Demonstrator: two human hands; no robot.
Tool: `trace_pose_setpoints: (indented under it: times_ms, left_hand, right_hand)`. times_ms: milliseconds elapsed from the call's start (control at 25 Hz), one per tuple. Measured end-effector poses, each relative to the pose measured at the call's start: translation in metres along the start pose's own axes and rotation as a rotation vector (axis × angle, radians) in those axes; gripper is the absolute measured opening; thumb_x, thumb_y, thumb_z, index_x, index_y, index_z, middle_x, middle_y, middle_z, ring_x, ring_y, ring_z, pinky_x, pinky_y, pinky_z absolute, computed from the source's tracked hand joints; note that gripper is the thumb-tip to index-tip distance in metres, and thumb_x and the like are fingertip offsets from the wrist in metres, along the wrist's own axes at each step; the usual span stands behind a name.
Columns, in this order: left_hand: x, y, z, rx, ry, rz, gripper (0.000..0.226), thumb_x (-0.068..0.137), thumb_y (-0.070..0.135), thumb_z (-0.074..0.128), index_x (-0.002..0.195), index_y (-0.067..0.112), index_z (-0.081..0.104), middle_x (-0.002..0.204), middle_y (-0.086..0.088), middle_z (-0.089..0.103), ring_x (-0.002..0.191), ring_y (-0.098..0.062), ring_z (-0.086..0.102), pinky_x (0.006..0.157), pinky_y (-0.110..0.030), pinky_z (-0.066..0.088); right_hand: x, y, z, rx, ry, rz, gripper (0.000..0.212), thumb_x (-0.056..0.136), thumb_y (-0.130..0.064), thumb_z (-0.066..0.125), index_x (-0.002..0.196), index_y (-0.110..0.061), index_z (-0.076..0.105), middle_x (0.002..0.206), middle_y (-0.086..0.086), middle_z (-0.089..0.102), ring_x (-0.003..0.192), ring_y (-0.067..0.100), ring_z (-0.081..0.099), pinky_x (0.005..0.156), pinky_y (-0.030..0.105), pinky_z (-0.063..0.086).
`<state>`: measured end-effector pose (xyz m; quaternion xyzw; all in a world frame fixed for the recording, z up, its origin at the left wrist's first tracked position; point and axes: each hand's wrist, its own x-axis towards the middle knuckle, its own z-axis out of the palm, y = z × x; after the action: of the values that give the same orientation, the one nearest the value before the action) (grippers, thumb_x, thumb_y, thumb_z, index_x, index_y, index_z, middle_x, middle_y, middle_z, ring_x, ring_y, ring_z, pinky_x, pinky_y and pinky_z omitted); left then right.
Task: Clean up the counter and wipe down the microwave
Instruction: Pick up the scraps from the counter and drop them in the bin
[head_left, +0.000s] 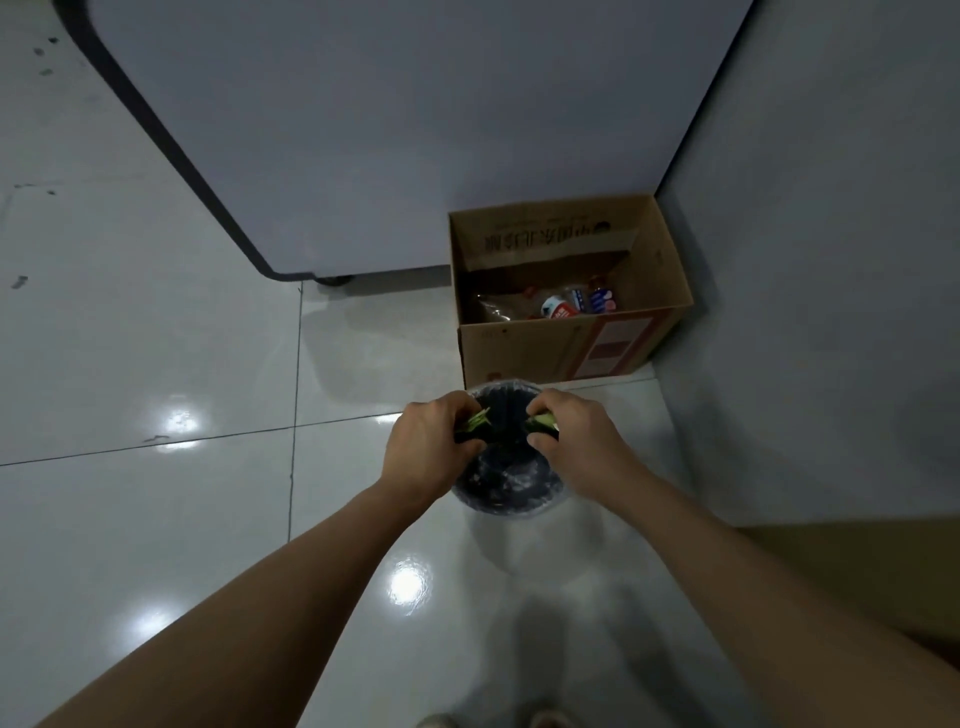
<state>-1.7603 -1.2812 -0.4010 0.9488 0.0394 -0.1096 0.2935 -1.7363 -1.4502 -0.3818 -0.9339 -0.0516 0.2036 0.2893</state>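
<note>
Below, glossy tile floor (156, 364); bin (506, 483) by box (566, 343); both hands' fingers (470, 446) pinching green scraps (115, 420).

WaitBelow, glossy tile floor (156, 364); bin (506, 483) beside box (566, 343); both hands' fingers (470, 446) pinching green scraps (478, 420).

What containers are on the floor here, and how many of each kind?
Bins with a dark liner: 1, the bin below both hands.
Cardboard boxes: 1, the open box beside the wall, with bottles inside.
Total: 2

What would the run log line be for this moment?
left hand: holds green scraps | right hand: holds green scraps | both over lined bin | cardboard box behind bin
</note>
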Motion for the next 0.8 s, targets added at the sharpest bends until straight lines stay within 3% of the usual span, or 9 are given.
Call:
trace_pose_setpoints:
  times_ms: [360,640,800]
  left_hand:
    - [0.052,-0.085,0.128,0.114,0.037,0.053,0.029,0.075,0.023,0.072,0.103,0.022,0.064,0.095,0.001,0.071,0.087,-0.021,0.064,0.069,-0.029,0.047]
    - [0.078,-0.110,0.170,0.172,0.055,0.104,0.035,0.078,0.023,0.071,0.111,0.022,0.062,0.102,-0.001,0.070,0.093,-0.022,0.064,0.077,-0.033,0.052]
    - [0.082,-0.110,0.174,0.208,0.050,0.119,0.039,0.080,0.022,0.068,0.118,0.022,0.059,0.109,-0.002,0.068,0.099,-0.024,0.063,0.082,-0.037,0.053]
  right_hand:
    - [0.071,0.087,0.129,-0.110,-0.036,-0.022,0.032,0.089,-0.018,0.061,0.121,-0.015,0.054,0.123,0.006,0.057,0.112,0.023,0.054,0.088,0.032,0.045]
    - [0.100,0.121,0.164,-0.146,-0.030,-0.024,0.037,0.088,-0.015,0.062,0.123,-0.013,0.052,0.124,0.010,0.056,0.112,0.027,0.054,0.091,0.039,0.048]
    - [0.105,0.126,0.170,-0.186,-0.070,-0.036,0.052,0.085,-0.018,0.066,0.132,-0.015,0.045,0.128,0.008,0.054,0.120,0.025,0.046,0.098,0.040,0.044]
